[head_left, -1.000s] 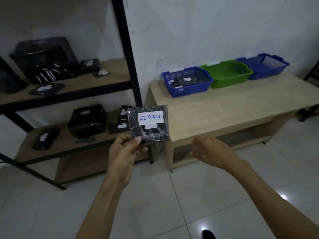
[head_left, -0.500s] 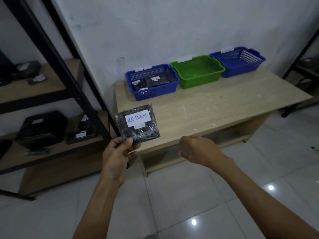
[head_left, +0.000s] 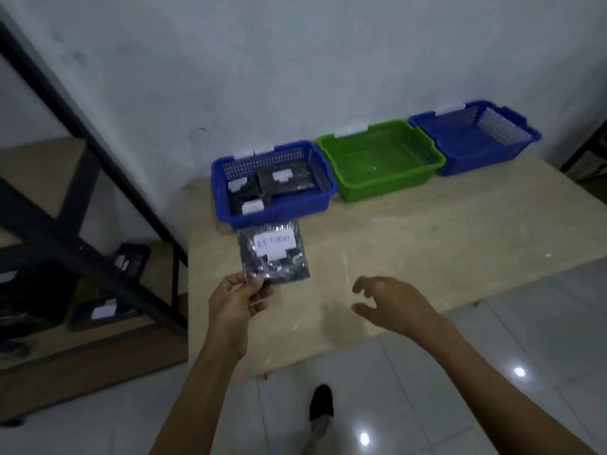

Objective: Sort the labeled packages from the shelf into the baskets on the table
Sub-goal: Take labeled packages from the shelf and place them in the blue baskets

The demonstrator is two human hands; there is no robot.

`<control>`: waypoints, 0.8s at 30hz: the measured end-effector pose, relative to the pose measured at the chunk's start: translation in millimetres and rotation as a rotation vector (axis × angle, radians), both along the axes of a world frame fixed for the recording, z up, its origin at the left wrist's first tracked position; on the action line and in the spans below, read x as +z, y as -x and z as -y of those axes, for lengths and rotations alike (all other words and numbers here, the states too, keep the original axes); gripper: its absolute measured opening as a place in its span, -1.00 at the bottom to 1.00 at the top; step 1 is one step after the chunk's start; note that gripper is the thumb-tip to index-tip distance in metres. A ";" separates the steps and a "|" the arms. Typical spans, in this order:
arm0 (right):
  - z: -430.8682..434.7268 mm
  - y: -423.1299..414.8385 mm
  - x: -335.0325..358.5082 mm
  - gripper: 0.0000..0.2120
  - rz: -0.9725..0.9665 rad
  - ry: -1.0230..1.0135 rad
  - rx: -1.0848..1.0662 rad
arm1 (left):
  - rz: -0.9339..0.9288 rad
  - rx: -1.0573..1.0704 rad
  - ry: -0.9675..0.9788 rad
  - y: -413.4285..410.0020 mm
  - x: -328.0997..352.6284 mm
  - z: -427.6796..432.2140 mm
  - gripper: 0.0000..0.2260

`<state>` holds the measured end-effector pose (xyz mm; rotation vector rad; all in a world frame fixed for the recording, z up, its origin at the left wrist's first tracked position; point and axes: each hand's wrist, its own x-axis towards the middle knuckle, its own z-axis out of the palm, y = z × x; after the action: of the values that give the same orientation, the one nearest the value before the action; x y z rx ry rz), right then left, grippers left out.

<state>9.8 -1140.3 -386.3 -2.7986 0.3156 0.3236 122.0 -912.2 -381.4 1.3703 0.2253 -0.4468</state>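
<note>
My left hand (head_left: 235, 302) pinches the lower corner of a black plastic package (head_left: 274, 254) with a white handwritten label, blurred by motion. The package hangs over the wooden table (head_left: 410, 244), just in front of the left blue basket (head_left: 279, 213), which holds several black labeled packages. A green basket (head_left: 381, 188) and a second blue basket (head_left: 460, 159) stand to its right against the wall; both look empty. My right hand (head_left: 394, 305) hovers over the table's front edge, fingers apart, holding nothing.
The black metal shelf (head_left: 82, 254) with wooden boards stands at the left, with dark labeled packages (head_left: 101, 311) on its lower boards. White tiled floor lies below, and my shoe (head_left: 321, 402) shows near the table's front edge. A white wall is behind the baskets.
I have turned from the shelf and come up to the table. My left hand has carried the package forward to just before the left blue basket. My right hand's fingers have spread.
</note>
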 end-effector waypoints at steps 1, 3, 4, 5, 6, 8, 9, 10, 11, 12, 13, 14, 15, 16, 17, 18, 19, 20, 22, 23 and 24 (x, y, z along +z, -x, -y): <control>8.3 -12.4 -1.3 -0.62 -0.017 0.013 0.004 | -0.008 -0.005 -0.003 -14.8 -2.3 10.2 -0.87; 28.3 -38.9 -2.3 -0.62 -0.003 0.018 -0.003 | -0.008 -0.024 -0.011 -44.5 -6.4 32.9 -0.88; 37.7 -50.6 -3.8 -0.62 0.021 0.023 -0.008 | -0.019 -0.031 -0.042 -58.8 -10.9 43.5 -0.88; 44.2 -60.4 -3.8 -0.62 0.016 0.020 -0.012 | -0.029 -0.031 -0.077 -68.9 -10.3 53.7 -0.89; 50.0 -69.6 -5.6 -0.62 0.019 0.004 -0.022 | -0.040 -0.027 -0.086 -79.5 -10.6 62.9 -0.90; 61.0 -91.3 -10.7 -0.63 0.014 -0.009 -0.008 | -0.030 -0.028 -0.111 -104.2 -14.8 81.9 -0.88; 66.1 -102.8 -12.9 -0.63 0.000 -0.012 0.005 | -0.024 -0.032 -0.134 -115.7 -16.1 90.9 -0.85; 72.6 -114.3 -16.1 -0.63 -0.004 -0.015 0.018 | -0.017 -0.026 -0.164 -127.2 -17.2 101.1 -0.83; 80.2 -126.2 -19.2 -0.63 -0.004 -0.019 0.033 | -0.013 -0.016 -0.194 -139.4 -19.9 111.8 -0.84; 87.7 -138.0 -22.0 -0.63 -0.001 -0.026 0.053 | -0.014 -0.005 -0.231 -150.7 -21.9 122.1 -0.85; 94.7 -149.0 -24.1 -0.63 -0.002 -0.035 0.073 | -0.016 0.013 -0.259 -161.4 -23.3 131.6 -0.85; 102.3 -160.5 -26.2 -0.63 -0.002 -0.047 0.093 | -0.015 0.037 -0.278 -173.1 -25.2 140.9 -0.85; 110.1 -172.4 -27.8 -0.63 -0.010 -0.056 0.114 | -0.015 0.065 -0.295 -185.1 -28.4 149.6 -0.86; 117.4 -183.9 -28.7 -0.63 -0.013 -0.067 0.135 | -0.017 0.091 -0.321 -195.9 -32.7 157.3 -0.87; 124.3 -194.6 -29.6 -0.63 -0.016 -0.079 0.151 | -0.027 0.115 -0.346 -205.5 -38.1 164.0 -0.87; 131.1 -205.6 -31.1 -0.63 -0.013 -0.087 0.166 | -0.035 0.133 -0.380 -214.7 -43.5 170.5 -0.87; 137.7 -216.7 -32.2 -0.62 -0.017 -0.088 0.185 | -0.042 0.143 -0.424 -224.1 -49.8 176.8 -0.87; 143.5 -227.0 -32.8 -0.61 -0.018 -0.088 0.207 | -0.042 0.140 -0.474 -232.1 -54.7 183.5 -0.88; 152.1 -244.8 -34.2 -0.60 -0.010 -0.092 0.238 | -0.037 0.123 -0.552 -245.8 -63.8 194.9 -0.86; 154.8 -252.0 -35.2 -0.60 -0.005 -0.099 0.251 | -0.035 0.119 -0.586 -250.8 -67.2 199.4 -0.82; 156.1 -258.5 -36.2 -0.61 0.004 -0.108 0.265 | -0.031 0.111 -0.620 -254.8 -70.0 202.7 -0.76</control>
<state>268.3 -1296.4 -422.5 -2.7334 -0.0744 0.3820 376.8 -1114.9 -451.4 1.9442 0.4913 -0.3139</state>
